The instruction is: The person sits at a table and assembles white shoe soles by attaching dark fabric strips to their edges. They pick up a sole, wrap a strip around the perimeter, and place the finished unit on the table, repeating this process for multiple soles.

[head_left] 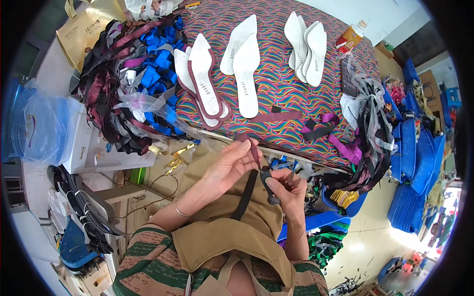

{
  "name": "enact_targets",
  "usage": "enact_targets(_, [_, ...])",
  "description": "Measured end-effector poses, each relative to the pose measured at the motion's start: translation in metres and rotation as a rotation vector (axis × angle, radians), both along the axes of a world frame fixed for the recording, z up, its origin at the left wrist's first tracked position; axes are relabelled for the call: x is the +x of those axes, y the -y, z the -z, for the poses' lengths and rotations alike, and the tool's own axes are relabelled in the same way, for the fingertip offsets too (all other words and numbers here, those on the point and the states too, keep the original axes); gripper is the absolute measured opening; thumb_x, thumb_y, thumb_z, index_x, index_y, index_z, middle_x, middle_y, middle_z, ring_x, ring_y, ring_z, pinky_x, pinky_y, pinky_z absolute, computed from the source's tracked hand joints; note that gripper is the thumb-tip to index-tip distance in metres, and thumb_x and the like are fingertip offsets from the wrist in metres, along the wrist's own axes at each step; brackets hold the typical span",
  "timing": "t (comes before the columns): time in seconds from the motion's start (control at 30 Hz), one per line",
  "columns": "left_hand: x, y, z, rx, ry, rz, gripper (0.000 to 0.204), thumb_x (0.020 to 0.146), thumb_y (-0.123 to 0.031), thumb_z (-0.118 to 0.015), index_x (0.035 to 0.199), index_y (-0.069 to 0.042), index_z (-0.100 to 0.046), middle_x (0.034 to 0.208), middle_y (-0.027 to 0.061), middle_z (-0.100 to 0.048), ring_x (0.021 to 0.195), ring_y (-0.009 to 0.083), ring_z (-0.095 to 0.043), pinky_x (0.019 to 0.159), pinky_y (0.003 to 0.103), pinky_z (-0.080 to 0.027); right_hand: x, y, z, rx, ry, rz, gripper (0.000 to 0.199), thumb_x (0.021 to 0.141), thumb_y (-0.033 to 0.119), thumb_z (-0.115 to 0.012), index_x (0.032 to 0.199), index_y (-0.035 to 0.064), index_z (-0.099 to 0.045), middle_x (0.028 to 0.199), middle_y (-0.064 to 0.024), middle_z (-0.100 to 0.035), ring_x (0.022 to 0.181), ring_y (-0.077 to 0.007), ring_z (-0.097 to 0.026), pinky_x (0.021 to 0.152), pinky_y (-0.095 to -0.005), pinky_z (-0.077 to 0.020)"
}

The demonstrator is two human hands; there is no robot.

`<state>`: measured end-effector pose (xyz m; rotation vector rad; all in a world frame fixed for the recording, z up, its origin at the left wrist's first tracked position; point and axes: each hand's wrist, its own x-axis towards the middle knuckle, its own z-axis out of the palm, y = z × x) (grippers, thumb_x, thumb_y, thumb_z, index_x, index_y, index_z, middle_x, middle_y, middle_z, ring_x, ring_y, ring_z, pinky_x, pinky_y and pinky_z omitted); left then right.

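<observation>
My left hand (228, 165) pinches a narrow maroon strap (255, 154) just below the table's front edge. My right hand (287, 190) grips small black scissors (269, 188) close beside that strap. A black strap (245, 195) hangs down over my tan apron between the two hands. On the striped, multicoloured tabletop (281, 84) lie several white pointed shoe insoles (245, 79), two of them edged in maroon (205, 81). More cut maroon, black and purple strap pieces (321, 129) lie near the table's front right.
A big heap of blue, maroon and black straps (133, 84) fills the table's left. A bottle (349, 37) stands at the far right corner. Ribbons (370, 128) hang off the right edge above blue bags (410, 163). A white box (84, 143) sits at left.
</observation>
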<state>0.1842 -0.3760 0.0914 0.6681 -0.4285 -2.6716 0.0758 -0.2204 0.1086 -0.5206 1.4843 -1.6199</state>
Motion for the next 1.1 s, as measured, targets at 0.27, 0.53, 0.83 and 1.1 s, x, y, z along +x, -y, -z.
enact_targets(0.27, [-0.014, 0.025, 0.014, -0.457, 0.063, -0.183, 0.005, 0.089, -0.011, -0.065, 0.087, -0.008, -0.062, 0.08, 0.0043, -0.064, 0.075, 0.0155, -0.061, 0.073, 0.032, -0.049, 0.006, -0.023, 0.01, -0.004, 0.056, -0.021, 0.007, 0.086, 0.0, -0.067, 0.094, 0.0002, -0.066, 0.072, 0.0044, -0.06, 0.06, -0.0003, -0.049, 0.053, -0.0169, -0.0362])
enact_targets(0.53, [-0.039, 0.026, -0.008, -0.465, 0.145, -0.271, 0.005, 0.088, -0.006, -0.066, 0.091, -0.003, -0.064, 0.079, 0.0023, -0.066, 0.071, 0.0101, -0.06, 0.068, 0.027, -0.047, -0.007, -0.049, 0.03, 0.055, 0.094, -0.093, 0.007, 0.085, -0.003, -0.065, 0.091, 0.0004, -0.065, 0.072, 0.0026, -0.061, 0.062, -0.002, -0.05, 0.054, -0.0188, -0.0364])
enact_targets(0.83, [-0.053, 0.024, -0.007, -0.627, 0.2, -0.306, 0.013, 0.086, -0.009, -0.071, 0.093, 0.002, -0.069, 0.078, 0.005, -0.067, 0.066, 0.009, -0.062, 0.06, 0.022, -0.05, -0.037, -0.019, 0.041, 0.231, -0.32, -0.115, 0.012, 0.086, 0.003, -0.064, 0.096, -0.0023, -0.067, 0.078, 0.0014, -0.062, 0.07, -0.0028, -0.051, 0.06, -0.0196, -0.0403])
enact_targets(1.1, [-0.063, 0.027, -0.017, -0.766, 0.119, -0.249, 0.008, 0.085, -0.004, -0.07, 0.091, 0.001, -0.07, 0.086, 0.0027, -0.062, 0.079, 0.0087, -0.054, 0.072, 0.023, -0.042, -0.047, 0.091, 0.0, -0.284, -0.302, 0.24, 0.013, 0.083, -0.001, -0.067, 0.095, -0.0027, -0.068, 0.082, -0.0005, -0.061, 0.068, -0.005, -0.053, 0.059, -0.0204, -0.0421])
